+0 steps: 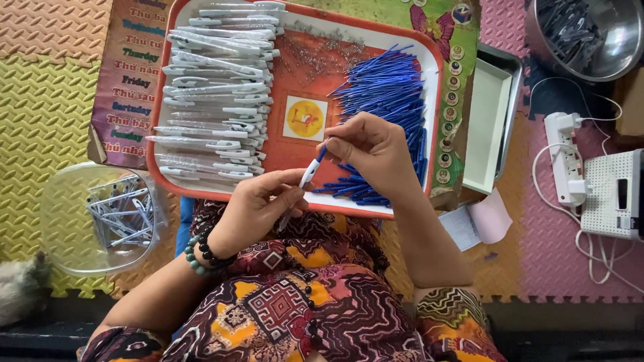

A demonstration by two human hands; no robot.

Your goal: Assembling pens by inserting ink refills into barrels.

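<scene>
Near the centre of the frame, the left hand [258, 208] was closed around a slim clear-and-white plastic pen barrel [300, 191], which slanted up toward the right hand [376, 151]. The right hand pinched a thin blue plastic ink refill [321, 154] between thumb and fingertips, its lower end meeting the top of the barrel, so the 2 parts touched just above the lower rim of a rectangular orange plastic tray with a white border [295, 33]. That tray filled the upper middle of the frame. On its left half lay rows of clear pen barrels with white clips [215, 87]; on its right half, just beside and partly under the right hand, lay a heap of loose blue refills [389, 100]. A string of dark and green beads [200, 255] circled the left wrist. At the left edge of the frame stood a round clear plastic bowl [64, 228] holding more pen parts, resting on yellow foam floor tiles [40, 107]. In the upper right corner sat a round steel bowl [617, 40] with dark pieces inside, and below it a white power strip [563, 157] lay on pink foam tiles.
</scene>
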